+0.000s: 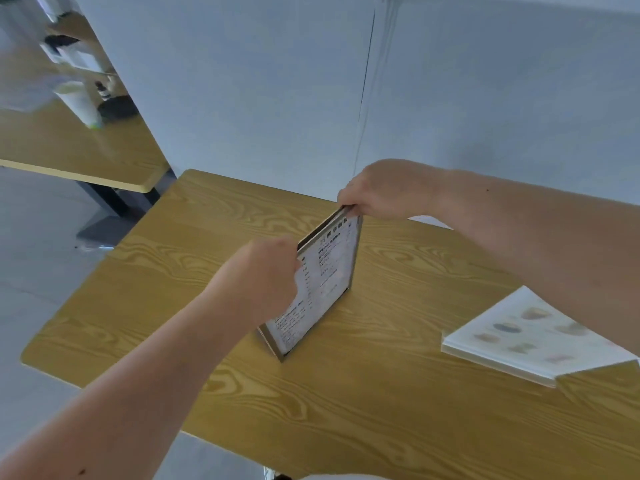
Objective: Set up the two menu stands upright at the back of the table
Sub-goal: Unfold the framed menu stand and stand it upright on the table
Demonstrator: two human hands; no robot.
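Note:
A clear menu stand (322, 289) with a printed white sheet stands upright in the middle of the wooden table (207, 258), its lower edge resting on the tabletop. My left hand (266, 271) grips its near top corner. My right hand (384, 188) pinches its far top corner. A second menu stand (526, 337), white with pictures of dishes, lies flat on the table at the right, partly under my right forearm.
A pale wall (277, 98) runs along the table's far edge. Another wooden table (69, 147) stands at the back left with a white cup (79, 102) and dark items on it. Grey floor lies to the left.

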